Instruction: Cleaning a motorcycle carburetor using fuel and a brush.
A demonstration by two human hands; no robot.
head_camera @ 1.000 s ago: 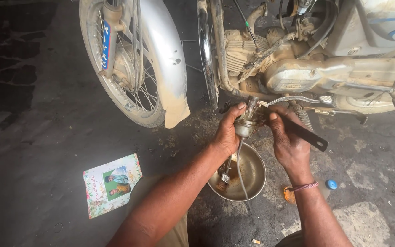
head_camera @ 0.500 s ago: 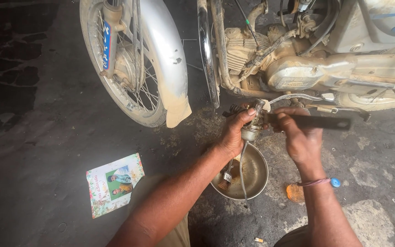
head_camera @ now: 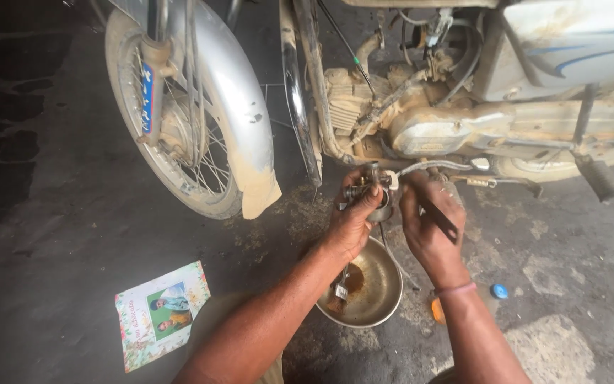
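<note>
A person crouches on a grimy concrete floor (head_camera: pixel 51 235) beside a dusty motorcycle (head_camera: pixel 463 107). The left hand (head_camera: pixel 349 220) is closed around a small metal carburetor (head_camera: pixel 369 190), held above a steel bowl (head_camera: pixel 385 302) of brownish liquid near the engine. The right hand (head_camera: pixel 428 227) grips a dark-handled tool (head_camera: pixel 440 220) against it. The carburetor looks rigid, compact, fairly heavy for its size and probably oily, so its body gives the surest hold. A printed card (head_camera: pixel 161 313) lies nearby.

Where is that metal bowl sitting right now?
The metal bowl sits on the ground in the lower middle of the head view, just under the left hand and right hand, before the motorbike.
</note>
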